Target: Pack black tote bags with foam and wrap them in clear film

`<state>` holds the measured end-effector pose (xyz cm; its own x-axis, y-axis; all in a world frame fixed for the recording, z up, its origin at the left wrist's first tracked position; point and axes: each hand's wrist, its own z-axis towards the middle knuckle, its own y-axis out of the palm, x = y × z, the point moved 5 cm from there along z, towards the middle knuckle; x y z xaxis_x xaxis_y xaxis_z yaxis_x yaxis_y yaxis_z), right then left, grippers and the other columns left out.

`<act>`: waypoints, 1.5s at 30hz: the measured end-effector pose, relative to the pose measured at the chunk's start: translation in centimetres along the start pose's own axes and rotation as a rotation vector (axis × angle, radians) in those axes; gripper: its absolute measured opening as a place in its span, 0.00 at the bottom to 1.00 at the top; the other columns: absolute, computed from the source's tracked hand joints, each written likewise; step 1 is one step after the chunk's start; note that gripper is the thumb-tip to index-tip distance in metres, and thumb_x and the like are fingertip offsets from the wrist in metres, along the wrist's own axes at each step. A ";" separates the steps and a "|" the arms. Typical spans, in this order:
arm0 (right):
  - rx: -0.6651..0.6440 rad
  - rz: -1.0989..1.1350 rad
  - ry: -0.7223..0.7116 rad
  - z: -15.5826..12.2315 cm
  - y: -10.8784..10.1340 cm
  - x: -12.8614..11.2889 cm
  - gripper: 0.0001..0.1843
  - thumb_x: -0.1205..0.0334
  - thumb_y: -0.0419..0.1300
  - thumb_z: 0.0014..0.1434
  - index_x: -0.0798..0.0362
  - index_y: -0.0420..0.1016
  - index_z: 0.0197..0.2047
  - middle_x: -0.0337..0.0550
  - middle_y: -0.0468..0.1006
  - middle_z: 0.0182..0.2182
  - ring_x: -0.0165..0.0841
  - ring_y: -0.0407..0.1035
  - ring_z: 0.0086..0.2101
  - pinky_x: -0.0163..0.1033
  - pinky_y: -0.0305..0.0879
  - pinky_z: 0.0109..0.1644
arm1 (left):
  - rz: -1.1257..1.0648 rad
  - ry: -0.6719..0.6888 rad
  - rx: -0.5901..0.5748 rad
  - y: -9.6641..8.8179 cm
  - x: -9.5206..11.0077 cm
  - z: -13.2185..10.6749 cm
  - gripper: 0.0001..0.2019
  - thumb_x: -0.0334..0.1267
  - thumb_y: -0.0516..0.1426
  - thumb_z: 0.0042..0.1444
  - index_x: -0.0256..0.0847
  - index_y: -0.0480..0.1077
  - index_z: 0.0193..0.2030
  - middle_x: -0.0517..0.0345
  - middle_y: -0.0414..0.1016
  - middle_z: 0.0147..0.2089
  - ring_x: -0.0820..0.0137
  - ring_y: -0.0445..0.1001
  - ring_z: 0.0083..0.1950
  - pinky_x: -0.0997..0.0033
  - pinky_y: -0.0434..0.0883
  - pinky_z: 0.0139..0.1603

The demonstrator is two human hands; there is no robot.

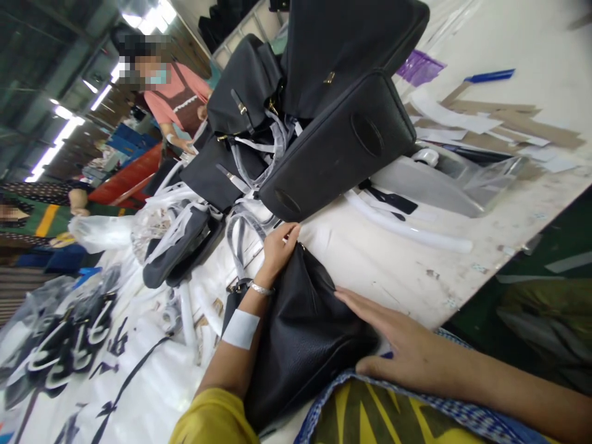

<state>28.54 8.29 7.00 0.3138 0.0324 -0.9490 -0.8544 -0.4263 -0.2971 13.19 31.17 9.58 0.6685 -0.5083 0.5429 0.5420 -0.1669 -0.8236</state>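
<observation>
A soft black handbag lies tilted on the table right before me, its pebbled side facing up. My left hand reaches across it, fingers pinched together at its far corner, beside a small gold metal piece. Exactly which part of the bag is between those fingertips is hidden. My right hand rests against the bag's right side with fingers stretched out and thumb apart. A strap wrapped in clear film lies left of my left hand.
Several larger black bags are piled beyond my hands. White tubing, paper strips and a blue-handled cutter lie to the right. Plastic-wrapped straps cover the left. A co-worker stands across the table; another person's arm shows at far left.
</observation>
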 end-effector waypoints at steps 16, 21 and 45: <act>-0.091 0.207 0.035 3.0 0.9 -1.7 0.35 0.44 0.69 0.50 0.48 0.74 0.58 0.44 0.80 0.50 0.46 0.74 0.50 0.45 0.68 0.56 | -0.020 0.157 -0.197 2.6 1.2 -1.2 0.30 0.52 0.39 0.69 0.40 0.79 0.35 0.57 0.76 0.24 0.70 0.75 0.28 0.72 0.68 0.35; -0.129 0.247 0.061 2.7 0.4 -1.7 0.19 0.46 0.66 0.54 0.50 0.81 0.43 0.39 0.83 0.37 0.40 0.76 0.38 0.39 0.71 0.44 | 0.083 0.193 -0.335 5.3 1.5 -1.2 0.26 0.49 0.44 0.68 0.43 0.79 0.32 0.58 0.79 0.27 0.69 0.77 0.31 0.73 0.66 0.36; -0.151 -0.156 0.556 7.1 -2.4 -3.7 0.26 0.37 0.61 0.50 0.52 0.79 0.38 0.50 0.82 0.36 0.44 0.75 0.35 0.43 0.67 0.34 | 0.340 0.094 -0.107 5.6 0.9 -0.9 0.24 0.47 0.43 0.70 0.41 0.76 0.35 0.50 0.79 0.27 0.65 0.78 0.33 0.71 0.65 0.33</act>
<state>26.50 15.57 10.43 0.6352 -0.3556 -0.6856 -0.7253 -0.5797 -0.3713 16.39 29.04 5.31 0.7488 -0.6246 0.2217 0.2371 -0.0599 -0.9696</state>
